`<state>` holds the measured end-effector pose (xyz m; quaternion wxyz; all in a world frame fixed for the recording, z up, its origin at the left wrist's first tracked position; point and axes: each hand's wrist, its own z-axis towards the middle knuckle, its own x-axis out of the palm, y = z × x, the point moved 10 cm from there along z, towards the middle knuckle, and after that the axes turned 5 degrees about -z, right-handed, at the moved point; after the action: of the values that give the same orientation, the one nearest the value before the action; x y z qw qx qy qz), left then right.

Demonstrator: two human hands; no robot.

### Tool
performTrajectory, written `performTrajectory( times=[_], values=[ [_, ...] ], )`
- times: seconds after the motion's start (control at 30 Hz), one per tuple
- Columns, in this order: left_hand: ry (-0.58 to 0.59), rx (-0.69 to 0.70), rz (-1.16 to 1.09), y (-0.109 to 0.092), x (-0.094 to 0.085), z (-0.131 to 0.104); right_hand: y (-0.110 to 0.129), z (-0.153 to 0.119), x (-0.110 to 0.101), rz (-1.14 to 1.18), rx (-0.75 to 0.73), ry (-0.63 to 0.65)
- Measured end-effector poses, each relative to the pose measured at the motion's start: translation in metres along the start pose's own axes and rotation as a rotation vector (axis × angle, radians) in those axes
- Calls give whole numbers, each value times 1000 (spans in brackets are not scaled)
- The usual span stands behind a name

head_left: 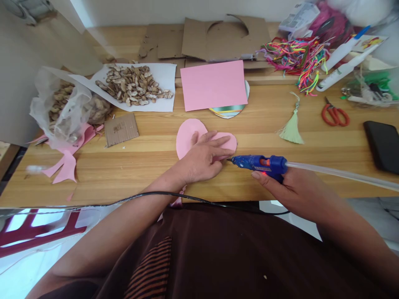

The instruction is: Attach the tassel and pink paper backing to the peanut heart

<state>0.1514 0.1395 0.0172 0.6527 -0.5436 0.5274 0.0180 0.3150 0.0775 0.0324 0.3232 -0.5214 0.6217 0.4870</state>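
A pink paper heart (190,135) lies on the wooden table, its lower part covered by my left hand (204,155). That hand rests flat on the heart with fingers spread. My right hand (289,189) grips a blue hot glue gun (257,162) with a long clear glue stick coming out of its back. The gun's nozzle points left, close to the heart's right edge beside my left fingers; whether it touches cannot be made out. A red light glows near the trigger. Below my left wrist, a pink tassel (178,200) hangs at the table edge.
Behind the heart lies a pink rectangular sheet (214,85) over a striped rounded piece. A light green tassel (293,126), orange scissors (335,114) and a black phone (382,145) lie right. Shells (137,85) cover white paper at left. A black cable (174,193) crosses my left forearm.
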Motion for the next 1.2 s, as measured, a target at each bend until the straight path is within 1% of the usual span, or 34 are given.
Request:
performTrajectory(
  times=[0.4, 0.77, 0.93, 1.2],
  values=[
    [-37, 45, 9, 2, 0, 0, 8, -4, 0, 23, -39, -26],
    [-24, 45, 3, 1, -3, -2, 9, -5, 0, -1, -10, -32],
    [-8, 44, 5, 0, -4, -2, 9, -6, 2, -21, 17, -4],
    [12, 65, 2, 1, -3, -2, 14, -8, 1, -27, 1, -16]
  ],
)
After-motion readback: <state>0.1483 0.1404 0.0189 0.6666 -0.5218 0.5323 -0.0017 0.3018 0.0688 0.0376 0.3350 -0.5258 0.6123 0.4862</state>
